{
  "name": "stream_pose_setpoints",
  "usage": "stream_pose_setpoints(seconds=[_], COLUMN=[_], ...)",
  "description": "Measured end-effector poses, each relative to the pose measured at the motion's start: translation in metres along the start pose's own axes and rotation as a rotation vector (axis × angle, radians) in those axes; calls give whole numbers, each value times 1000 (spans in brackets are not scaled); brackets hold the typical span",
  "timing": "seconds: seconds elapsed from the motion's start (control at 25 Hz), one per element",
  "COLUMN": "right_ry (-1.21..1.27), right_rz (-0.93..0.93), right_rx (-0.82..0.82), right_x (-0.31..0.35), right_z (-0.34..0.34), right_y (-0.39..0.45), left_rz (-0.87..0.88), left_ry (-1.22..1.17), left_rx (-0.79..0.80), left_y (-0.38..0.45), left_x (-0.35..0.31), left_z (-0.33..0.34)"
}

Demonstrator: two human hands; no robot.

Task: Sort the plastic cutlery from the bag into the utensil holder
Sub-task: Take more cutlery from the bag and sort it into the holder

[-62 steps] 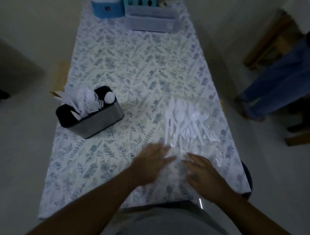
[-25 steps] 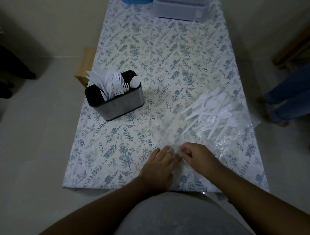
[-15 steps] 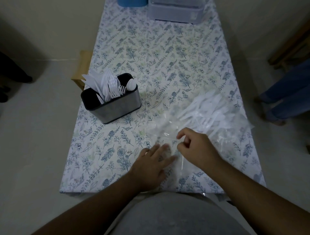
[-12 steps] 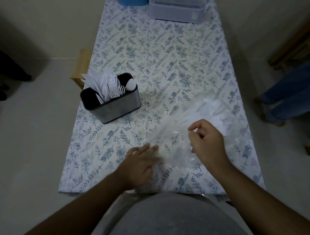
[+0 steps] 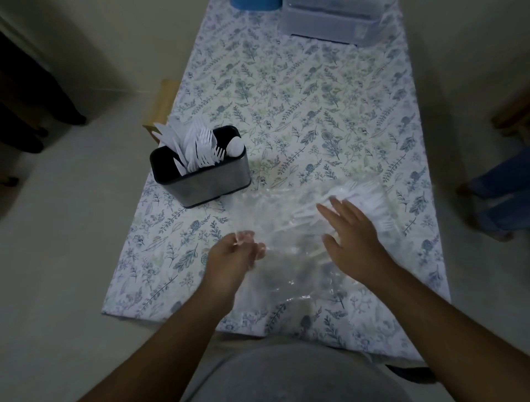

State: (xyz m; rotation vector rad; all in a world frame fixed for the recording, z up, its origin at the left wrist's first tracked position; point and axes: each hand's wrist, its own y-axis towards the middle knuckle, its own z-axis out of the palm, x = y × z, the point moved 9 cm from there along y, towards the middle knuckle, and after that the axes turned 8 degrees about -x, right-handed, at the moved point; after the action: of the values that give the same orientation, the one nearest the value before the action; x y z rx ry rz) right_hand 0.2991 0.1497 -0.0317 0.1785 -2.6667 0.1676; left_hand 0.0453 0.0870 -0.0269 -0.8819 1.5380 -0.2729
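Note:
A clear plastic bag lies on the near right part of the table, with white plastic cutlery bunched at its far right end. My left hand grips the bag's near left edge with curled fingers and lifts it a little. My right hand has its fingers straight and spread and reaches along the bag toward the cutlery. The dark metal utensil holder stands at the table's left edge; white knives and forks fill it and a spoon sits at its right end.
The table wears a leaf-patterned cloth. A pale plastic box and a blue container stand at the far end. A wooden stool is left of the table. A person's legs are on the right.
My left hand has closed on the bag's near edge and raised it. My right hand has let go of the plastic, opened and moved forward toward the cutlery.

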Motion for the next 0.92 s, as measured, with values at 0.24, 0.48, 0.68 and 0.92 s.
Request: stream_pose_setpoints(seconds=[0.24,0.48,0.68,0.92], right_ry=[-50,-75,54,37], right_rz=[0,-75,-133,-247], right_rx=[-10,-276,-452,-559], right_x=[-37,-48,-36,27], right_z=[13,-7,-42,-91], right_y=[0,-1,-3,-29], left_rz=[619,932,968,917], left_ry=[434,1141,1026,811], left_rx=[-343,-177,-167,-46], left_y=[-24,-3,3,-2], left_x=[-36,-23,-27,-7], left_z=[-21,48,45,34])
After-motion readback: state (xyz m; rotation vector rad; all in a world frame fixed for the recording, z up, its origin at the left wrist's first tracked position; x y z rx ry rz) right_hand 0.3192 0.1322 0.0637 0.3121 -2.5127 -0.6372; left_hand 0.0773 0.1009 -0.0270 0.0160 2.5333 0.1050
